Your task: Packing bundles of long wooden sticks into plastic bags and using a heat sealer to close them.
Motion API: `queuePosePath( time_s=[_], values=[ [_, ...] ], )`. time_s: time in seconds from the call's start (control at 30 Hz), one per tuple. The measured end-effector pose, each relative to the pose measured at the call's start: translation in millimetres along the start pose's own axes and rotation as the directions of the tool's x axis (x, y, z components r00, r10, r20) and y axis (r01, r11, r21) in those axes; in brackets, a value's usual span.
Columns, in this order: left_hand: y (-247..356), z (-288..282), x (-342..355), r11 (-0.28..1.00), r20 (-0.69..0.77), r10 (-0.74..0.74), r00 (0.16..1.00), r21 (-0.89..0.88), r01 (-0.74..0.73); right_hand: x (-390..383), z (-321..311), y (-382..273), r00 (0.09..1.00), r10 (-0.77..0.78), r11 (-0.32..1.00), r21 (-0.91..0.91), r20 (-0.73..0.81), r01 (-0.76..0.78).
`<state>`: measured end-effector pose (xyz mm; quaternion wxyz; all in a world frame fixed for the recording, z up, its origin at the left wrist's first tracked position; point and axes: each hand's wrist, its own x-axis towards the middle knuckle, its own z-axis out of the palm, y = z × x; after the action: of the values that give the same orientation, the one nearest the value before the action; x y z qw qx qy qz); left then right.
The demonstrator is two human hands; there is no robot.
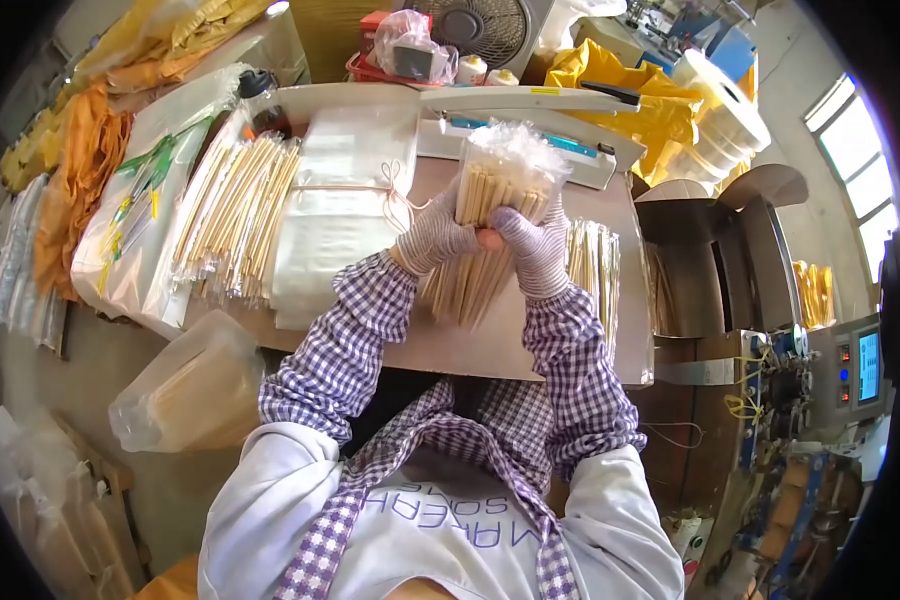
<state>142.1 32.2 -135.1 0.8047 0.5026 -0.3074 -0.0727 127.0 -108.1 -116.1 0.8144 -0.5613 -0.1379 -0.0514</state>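
Observation:
Both my hands wear striped, pale gloves and meet near the far middle of the table. Between them is a bundle of wooden sticks (505, 195), its upper end inside a crinkled clear plastic bag. My left hand (436, 236) wraps round the bundle's left side, and my right hand (536, 243) grips its right side with the thumb across the front. More thin wooden sticks (470, 287) show below my hands; whether they belong to the same bundle I cannot tell. Bagged sticks (594, 262) lie just right of my right wrist.
Left of my hands lie a string-tied stack of clear bags (335, 240) and a pile of bagged sticks (235, 215). A long white bag sealer (530, 98) stands behind them. An open cardboard box (682, 270) is at the right; a plastic bag (192, 385) hangs by the table's front left.

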Motion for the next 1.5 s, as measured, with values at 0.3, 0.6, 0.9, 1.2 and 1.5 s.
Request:
queuePosePath(
  time_s=[0.3, 0.6, 0.9, 1.2, 1.5],
  values=[
    [17.5, 33.1, -89.2, 0.969, 0.247, -0.186, 0.951, -0.114, 0.219, -70.8, 20.8, -47.4, 0.928, -0.289, 0.95, -0.05, 0.237, 0.309],
    [-48.3, 46.2, -158.8, 0.515, 0.018, -0.697, 0.717, -0.682, 0.518, -51.0, -33.7, 33.9, 0.594, 0.526, 0.839, -0.257, 0.609, -0.48],
    [17.9, -109.4, -151.4, -0.151, -0.253, 0.119, 0.96, 0.951, 0.269, -59.3, -15.9, 47.7, 0.703, 0.384, 0.873, 0.012, 0.598, -0.487],
    [17.4, -124.9, -129.3, 0.224, -0.525, 0.004, 0.851, 0.83, 0.51, -51.7, 32.0, 41.6, 0.592, 0.596, 0.793, -0.283, 0.543, -0.539],
    [67.9, -8.0, -128.0, 0.96, -0.646, -0.072, 0.76, 0.162, 0.229, -48.9, 59.2, 54.4, 0.624, 0.522, 0.853, -0.335, 0.581, -0.401]
  ],
)
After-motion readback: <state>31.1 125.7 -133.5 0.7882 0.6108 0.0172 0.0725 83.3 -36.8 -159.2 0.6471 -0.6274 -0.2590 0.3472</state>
